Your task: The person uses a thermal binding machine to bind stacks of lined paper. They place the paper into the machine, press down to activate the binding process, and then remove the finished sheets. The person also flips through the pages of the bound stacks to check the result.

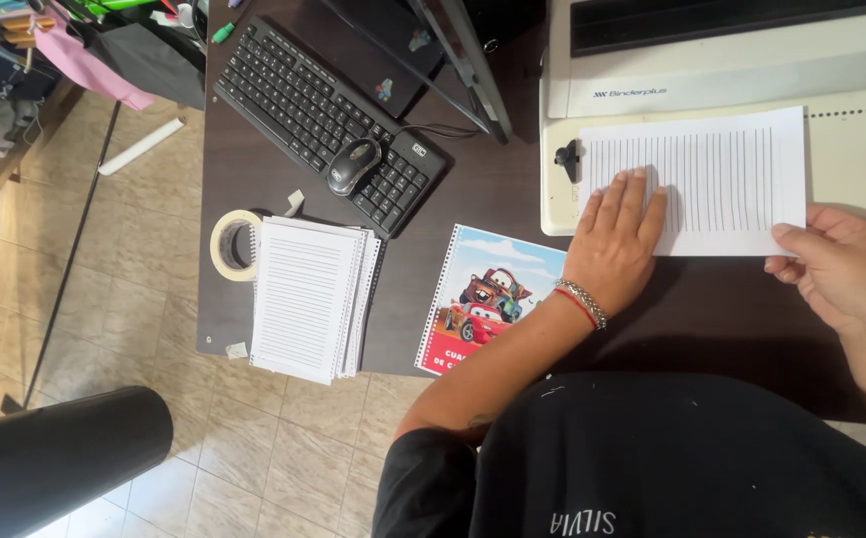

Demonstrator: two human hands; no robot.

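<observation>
On the lined paper stack, the left hand lies flat and open, fingers spread and palm pressing the sheets' left part down. At the stack's lower right corner the right hand is loosely curled, its thumb and fingertips pinching the sheets' near edge. The sheets rest on the bed of a cream binding machine, their far edge close under the machine's raised body, their near edge hanging just past the machine's front over the dark tabletop. A black knob on the machine sits just beside the sheets' upper left corner. Left of the left wrist, a spiral-bound notebook cover with cartoon cars lies tilted, near the tabletop's front edge. Further left, a second pile of punched lined sheets reaches that same front edge, touching a roll of tape at its far left corner. Behind them a black keyboard lies diagonally with a mouse resting on it. Bare tabletop shows between the keyboard, the cover and the machine.
</observation>
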